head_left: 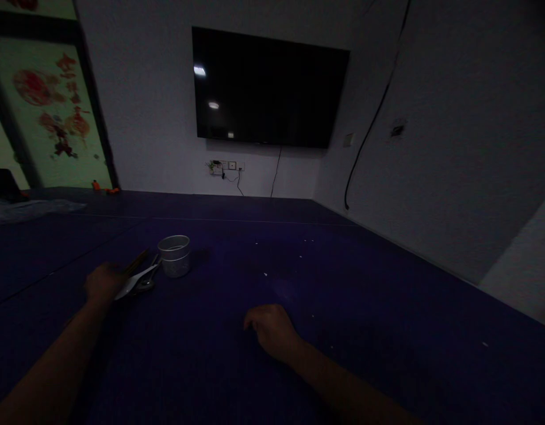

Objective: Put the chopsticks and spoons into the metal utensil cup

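Observation:
At the left, my left hand (103, 284) is closed around the near end of thin brown sticks that look like chopsticks (136, 261). A white spoon (133, 283) lies against that hand, and a metal spoon (145, 285) is partly hidden beneath it. Just to the right of these utensils a grey, ribbed cup (175, 257) stands upright. My right hand (272, 329) rests loosely curled on the dark blue surface (219, 342), with nothing visible in its fingers. Dim light obscures the fingertips of both hands.
Small white scraps (266, 274) are scattered over the blue surface. Crumpled clear plastic (38, 208) lies at the far left, and small orange objects (112, 190) are near the door (93, 118). A television (272, 88) hangs on the wall above cables and sockets (232, 166).

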A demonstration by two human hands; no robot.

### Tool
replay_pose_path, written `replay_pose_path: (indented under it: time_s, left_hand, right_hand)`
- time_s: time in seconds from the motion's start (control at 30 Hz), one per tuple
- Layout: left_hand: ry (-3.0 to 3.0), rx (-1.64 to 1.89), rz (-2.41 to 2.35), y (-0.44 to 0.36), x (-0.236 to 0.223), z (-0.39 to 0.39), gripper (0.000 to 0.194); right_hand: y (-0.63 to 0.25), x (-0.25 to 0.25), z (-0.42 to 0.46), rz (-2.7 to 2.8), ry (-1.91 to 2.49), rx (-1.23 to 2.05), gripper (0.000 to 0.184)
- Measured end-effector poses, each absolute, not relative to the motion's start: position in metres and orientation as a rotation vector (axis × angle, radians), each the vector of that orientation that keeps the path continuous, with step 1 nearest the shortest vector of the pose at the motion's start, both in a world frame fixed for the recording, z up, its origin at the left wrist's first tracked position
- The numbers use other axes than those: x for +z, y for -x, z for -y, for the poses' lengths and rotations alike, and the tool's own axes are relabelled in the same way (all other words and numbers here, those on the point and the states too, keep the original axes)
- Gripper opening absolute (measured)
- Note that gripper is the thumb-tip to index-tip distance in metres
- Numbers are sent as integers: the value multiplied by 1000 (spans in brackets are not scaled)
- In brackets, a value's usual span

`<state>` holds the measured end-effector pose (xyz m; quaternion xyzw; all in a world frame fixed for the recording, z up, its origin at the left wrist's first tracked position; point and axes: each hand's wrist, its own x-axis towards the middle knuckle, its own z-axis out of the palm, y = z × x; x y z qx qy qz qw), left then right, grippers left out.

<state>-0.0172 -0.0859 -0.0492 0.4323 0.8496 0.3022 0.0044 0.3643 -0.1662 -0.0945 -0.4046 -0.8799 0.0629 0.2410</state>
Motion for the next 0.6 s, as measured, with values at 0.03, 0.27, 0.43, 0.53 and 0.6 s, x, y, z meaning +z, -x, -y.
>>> replay_pose_path:
  time_s: [0.03,0.27,0.43,0.53,0.6]
  left_hand:
    - [-1343,917,-2667,17,-49,87,40]
    - [-1346,744,-2653,13,-42,92,45]
    - [-1378,696,-2641,8,-41,94,47]
    - [-1386,733,-2650,8,-42,95,46]
    - [-1399,723,-2664,10,-42,95,45]
  right_hand:
    - [-364,-94,167,2408,1103,173,37]
    - [-363,-93,167,2431,1109,179,38]
    - [-363,-95,166,2425,1094,180,38]
    - [-364,-96,166,2420,1070,192,37]
    - [-364,-95,167,2418,1061,192,37]
